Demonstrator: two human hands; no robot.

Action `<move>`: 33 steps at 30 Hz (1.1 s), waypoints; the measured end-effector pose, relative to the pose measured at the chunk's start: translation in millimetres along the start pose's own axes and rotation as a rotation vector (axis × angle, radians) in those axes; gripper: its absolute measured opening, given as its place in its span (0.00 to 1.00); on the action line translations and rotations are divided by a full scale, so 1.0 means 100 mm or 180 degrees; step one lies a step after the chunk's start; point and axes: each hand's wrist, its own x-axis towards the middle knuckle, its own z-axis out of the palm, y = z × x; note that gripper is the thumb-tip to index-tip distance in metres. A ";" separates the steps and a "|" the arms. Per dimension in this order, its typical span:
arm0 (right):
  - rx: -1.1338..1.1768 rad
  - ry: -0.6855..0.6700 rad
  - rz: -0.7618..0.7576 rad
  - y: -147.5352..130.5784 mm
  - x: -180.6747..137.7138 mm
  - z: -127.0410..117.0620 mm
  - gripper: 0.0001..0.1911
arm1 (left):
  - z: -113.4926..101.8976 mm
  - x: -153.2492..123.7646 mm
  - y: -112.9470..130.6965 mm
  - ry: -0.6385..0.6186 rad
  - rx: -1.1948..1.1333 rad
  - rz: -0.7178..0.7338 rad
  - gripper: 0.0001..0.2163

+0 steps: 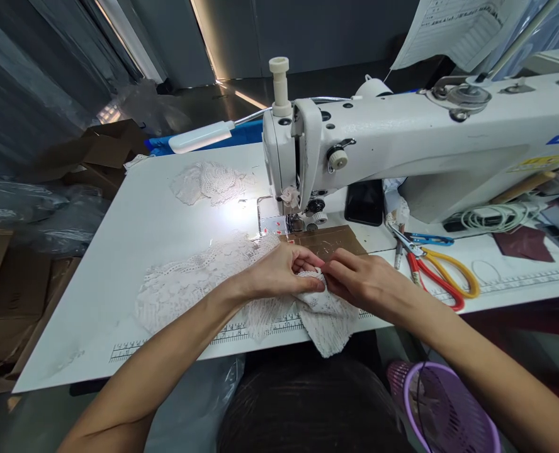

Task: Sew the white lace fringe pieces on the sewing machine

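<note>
White lace fabric (329,321) is pinched between my two hands in front of the sewing machine (378,145), and part of it hangs over the table's front edge. My left hand (291,270) grips it with thumb and fingers. Close beside it, my right hand (357,277) pinches the same piece near its upper edge. More white lace (180,289) spreads over the table to the left, passing under my left wrist. The needle area (293,220) lies just beyond my hands, lit by a lamp (201,138).
A lace pile (208,182) lies at the back left of the white table (90,283). Right of my hands are red-and-yellow scissors (442,270), blue snips (430,239) and a dark phone (364,202). A purple basket (406,393) stands below; cardboard boxes (15,289) are at left.
</note>
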 end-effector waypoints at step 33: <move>0.0526 0.0978 0.1955 0.15 -0.74 -0.15 0.11 | 0.14 0.04 -0.22 0.1156 0.1422 0.0811 0.07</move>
